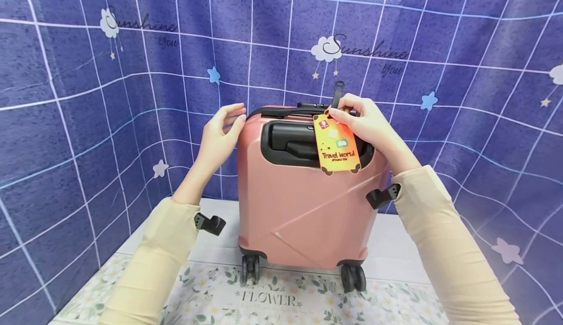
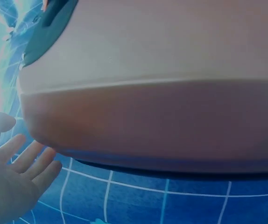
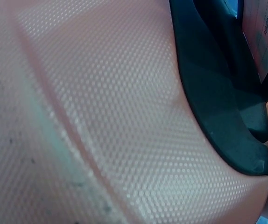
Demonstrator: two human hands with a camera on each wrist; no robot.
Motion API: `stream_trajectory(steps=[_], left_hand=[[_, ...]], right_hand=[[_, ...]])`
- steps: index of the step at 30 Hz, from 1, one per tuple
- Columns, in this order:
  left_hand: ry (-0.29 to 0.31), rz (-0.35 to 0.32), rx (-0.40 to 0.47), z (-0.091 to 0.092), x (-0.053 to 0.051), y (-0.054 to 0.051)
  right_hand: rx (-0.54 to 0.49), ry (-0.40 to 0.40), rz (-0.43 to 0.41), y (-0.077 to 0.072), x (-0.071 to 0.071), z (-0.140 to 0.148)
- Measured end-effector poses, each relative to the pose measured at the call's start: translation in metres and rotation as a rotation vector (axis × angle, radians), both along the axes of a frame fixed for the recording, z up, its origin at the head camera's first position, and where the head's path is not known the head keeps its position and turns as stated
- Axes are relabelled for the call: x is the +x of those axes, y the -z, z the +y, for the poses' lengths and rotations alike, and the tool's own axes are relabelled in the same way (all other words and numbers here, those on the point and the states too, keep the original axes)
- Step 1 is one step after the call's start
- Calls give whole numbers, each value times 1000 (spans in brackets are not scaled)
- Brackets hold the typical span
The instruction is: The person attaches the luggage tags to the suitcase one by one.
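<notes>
A pink hard-shell suitcase (image 1: 299, 207) stands upright on its wheels. Between thumb and fingers, my right hand (image 1: 367, 119) pinches the upper end of an orange "Travel World" luggage tag (image 1: 337, 144) and its black buckle strap (image 1: 338, 93). The tag hangs in front of the black telescopic handle (image 1: 290, 137) in its recess; the strap's buckle end points up. My left hand (image 1: 221, 137) is at the upper left corner of the suitcase, fingers relaxed, holding nothing. In the right wrist view, the tag's back (image 3: 264, 42) shows printed name and address lines, and little of the right hand.
A black carry handle (image 1: 281, 112) runs along the suitcase top, with a dark lock (image 1: 312, 105) behind it. Beneath lies a floral mat (image 1: 268, 298) lettered "FLOWER". A blue-purple grid curtain (image 1: 281, 32) with stars and clouds hangs behind and at both sides.
</notes>
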State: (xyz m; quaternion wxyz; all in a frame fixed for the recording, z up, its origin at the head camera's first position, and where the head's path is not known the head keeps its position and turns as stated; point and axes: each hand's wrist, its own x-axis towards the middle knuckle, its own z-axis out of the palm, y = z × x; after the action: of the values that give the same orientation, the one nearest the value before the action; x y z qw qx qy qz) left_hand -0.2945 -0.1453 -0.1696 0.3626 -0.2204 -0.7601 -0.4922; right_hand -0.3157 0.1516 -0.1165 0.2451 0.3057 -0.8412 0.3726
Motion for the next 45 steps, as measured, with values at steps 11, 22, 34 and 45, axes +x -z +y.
stream_trajectory(steps=[11,22,34,45], left_hand=[[6,45,-78,17,-18,-19],[-1,35,-163,41,-24,-42],[-39,-23,-301,70,-39,-57],[-75,-73,-367,94,-48,-70]], right_hand=[[15,-6,15,0,0,2],[13,-14,17,0,-1,-1],[20,15,42,2,-1,1],[15,39,21,-1,-2,-4]])
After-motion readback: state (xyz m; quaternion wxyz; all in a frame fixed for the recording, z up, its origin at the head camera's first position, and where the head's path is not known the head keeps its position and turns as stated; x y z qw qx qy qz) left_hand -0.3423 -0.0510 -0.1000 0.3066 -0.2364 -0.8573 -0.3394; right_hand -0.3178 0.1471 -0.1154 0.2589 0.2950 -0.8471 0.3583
